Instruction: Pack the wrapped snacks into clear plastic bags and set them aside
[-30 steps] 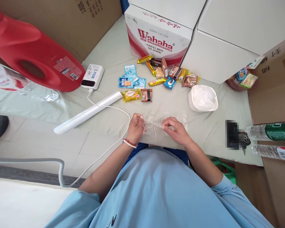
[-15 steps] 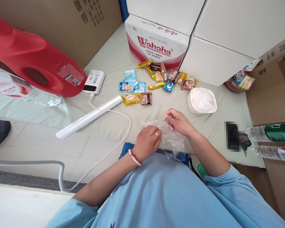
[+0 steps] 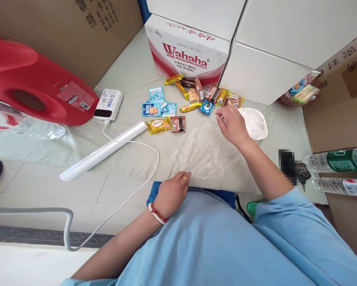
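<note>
A clear plastic bag is stretched flat over the pale cloth between my two hands. My left hand pinches its near edge close to my body, fingers curled shut. My right hand grips the far edge, pulled out toward a white bowl lined with plastic. Several small snack packets lie scattered beyond the bag, with a yellow packet and a brown one nearest.
A white roll of bags lies at the left, beside a power bank and its white cable. A red jug, a Wahaha carton, white boxes and water bottles ring the area.
My right hand has moved away from me toward the white bowl, pulling the bag open and flat. My left hand has drawn back toward my body, holding the near edge.
</note>
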Tool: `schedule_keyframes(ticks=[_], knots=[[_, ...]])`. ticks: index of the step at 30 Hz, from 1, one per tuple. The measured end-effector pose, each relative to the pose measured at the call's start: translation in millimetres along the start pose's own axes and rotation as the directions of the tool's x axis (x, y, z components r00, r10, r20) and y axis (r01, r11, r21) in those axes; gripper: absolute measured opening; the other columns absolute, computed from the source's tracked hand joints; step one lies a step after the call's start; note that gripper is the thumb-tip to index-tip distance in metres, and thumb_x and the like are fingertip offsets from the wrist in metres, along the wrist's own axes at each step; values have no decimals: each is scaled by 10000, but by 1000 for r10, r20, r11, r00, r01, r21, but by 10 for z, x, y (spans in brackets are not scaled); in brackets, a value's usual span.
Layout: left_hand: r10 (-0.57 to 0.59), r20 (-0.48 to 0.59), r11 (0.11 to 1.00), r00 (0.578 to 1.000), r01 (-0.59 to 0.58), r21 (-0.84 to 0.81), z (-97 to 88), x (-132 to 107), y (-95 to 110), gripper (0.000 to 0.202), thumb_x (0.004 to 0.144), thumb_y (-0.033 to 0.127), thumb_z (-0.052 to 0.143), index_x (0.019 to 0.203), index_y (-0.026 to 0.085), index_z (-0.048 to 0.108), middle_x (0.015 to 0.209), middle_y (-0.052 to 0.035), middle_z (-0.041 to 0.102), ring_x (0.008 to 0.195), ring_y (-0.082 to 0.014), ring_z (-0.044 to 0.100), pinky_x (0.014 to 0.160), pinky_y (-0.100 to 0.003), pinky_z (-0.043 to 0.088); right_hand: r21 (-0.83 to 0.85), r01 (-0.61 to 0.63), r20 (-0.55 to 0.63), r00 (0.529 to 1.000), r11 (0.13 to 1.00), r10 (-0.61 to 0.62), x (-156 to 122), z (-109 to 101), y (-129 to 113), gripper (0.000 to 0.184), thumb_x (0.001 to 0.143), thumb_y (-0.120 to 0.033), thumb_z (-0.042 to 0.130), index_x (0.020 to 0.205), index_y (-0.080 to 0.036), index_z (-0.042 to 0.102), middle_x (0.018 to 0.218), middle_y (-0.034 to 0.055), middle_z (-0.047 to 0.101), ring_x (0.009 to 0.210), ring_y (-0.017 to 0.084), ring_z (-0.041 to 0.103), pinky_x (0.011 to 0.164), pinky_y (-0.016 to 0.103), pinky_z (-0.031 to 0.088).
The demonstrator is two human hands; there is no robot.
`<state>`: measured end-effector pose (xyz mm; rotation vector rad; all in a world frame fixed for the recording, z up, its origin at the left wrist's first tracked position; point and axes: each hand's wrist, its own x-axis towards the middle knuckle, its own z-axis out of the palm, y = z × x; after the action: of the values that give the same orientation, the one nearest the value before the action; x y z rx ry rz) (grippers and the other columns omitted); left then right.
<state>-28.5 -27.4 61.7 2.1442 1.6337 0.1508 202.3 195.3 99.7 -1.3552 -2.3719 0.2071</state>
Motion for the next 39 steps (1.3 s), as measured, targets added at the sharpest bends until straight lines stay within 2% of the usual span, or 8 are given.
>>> schedule_keyframes(ticks=[5, 10, 14, 18, 25, 28, 32, 39], knots=[[137, -217, 986, 966, -112, 124, -126, 419, 117, 323, 1041, 221, 401, 1198, 251, 681, 1172, -62, 752, 897, -192, 713, 733, -326, 538, 143, 235, 332, 904, 961, -271, -812, 184, -438, 236, 990, -203, 525, 1143, -195, 703, 1199, 135, 683, 1118, 282, 597, 948, 442, 545], [235, -189, 968, 953, -212, 136, 184, 1026, -186, 389, 1038, 309, 443, 1338, 170, 646, 1518, -121, 581, 1417, -286, 518, 1165, -482, 415, 159, 187, 330, 915, 969, -230, -1711, 478, -397, 454, 1024, -193, 498, 1474, -205, 554, 1615, 138, 437, 1476, 293, 423, 1176, 516, 449], [208, -182, 973, 961, -186, 134, 399, 976, -424, 519, 1067, 371, 355, 1544, 197, 465, 1670, -113, 372, 1554, -271, 336, 1271, -559, 218, 191, 50, 297, 949, 980, -107, -2324, 360, -218, 566, 1035, -295, 539, 1588, -261, 421, 1648, 121, 401, 1525, 281, 382, 1203, 534, 430], [113, -207, 986, 972, -84, 141, 411, 759, -464, 570, 1068, 399, 328, 1598, 194, 377, 1683, -127, 330, 1558, -281, 328, 1275, -617, 142, 228, -48, 276, 961, 972, -18, -2537, 117, -16, 430, 1030, -325, 537, 1454, -285, 596, 1549, 111, 540, 1420, 288, 528, 1148, 548, 481], [47, -213, 992, 976, -21, 123, 397, 594, -444, 596, 1066, 408, 337, 1617, 182, 335, 1672, -150, 344, 1563, -287, 319, 1274, -632, 137, 141, -175, 218, 966, 975, 141, -1116, -92, 21, 337, 1030, -410, 457, 1138, -311, 761, 1122, 94, 774, 1046, 317, 716, 925, 510, 573], [43, -216, 993, 975, -19, 115, 402, 574, -437, 602, 1062, 415, 349, 1617, 183, 336, 1667, -153, 356, 1564, -287, 316, 1276, -631, 140, 78, -50, 345, 938, 996, 21, -59, 234, -255, 312, 1011, -354, 476, 1037, -233, 763, 1055, 104, 783, 1009, 302, 716, 898, 438, 554], [32, -212, 994, 977, -8, 113, 396, 570, -432, 598, 1067, 437, 330, 1605, 176, 356, 1675, -137, 347, 1569, -265, 304, 1283, -613, 136, -124, -142, 367, 913, 982, 178, 1098, 934, -733, 261, 986, -287, 531, 1073, -162, 743, 1134, 194, 754, 1093, 355, 691, 910, 440, 532], [38, -219, 995, 975, -17, 98, 390, 553, -458, 593, 1072, 460, 297, 1584, 175, 390, 1669, -125, 370, 1565, -248, 308, 1287, -595, 153, -74, -488, 283, 826, 870, 488, 1722, 1648, -948, 643, 851, -294, 767, 1373, -6, 526, 1279, 293, 654, 1204, 358, 649, 983, 448, 533]])
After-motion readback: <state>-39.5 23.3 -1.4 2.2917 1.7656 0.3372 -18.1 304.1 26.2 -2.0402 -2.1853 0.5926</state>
